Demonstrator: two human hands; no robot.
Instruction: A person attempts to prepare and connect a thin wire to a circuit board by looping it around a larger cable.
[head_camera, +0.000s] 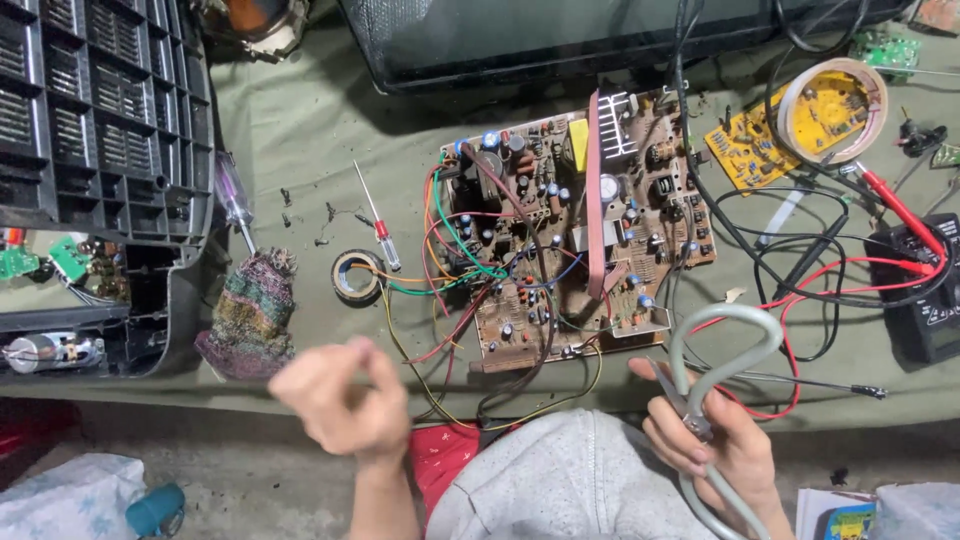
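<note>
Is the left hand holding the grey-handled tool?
No, the left hand is empty; the right hand holds the grey-handled tool.

Left hand (340, 400) is up in front of the body, blurred, fingers curled loosely inward with the thumb (372, 358) raised on top, forearm running straight down out of view. Right hand (710, 435) sits lower right, palm turned toward the camera, fingers (668, 440) wrapped closed in a grip, thumb (650, 368) pointing up-left, wrist angled down toward the corner.
</note>
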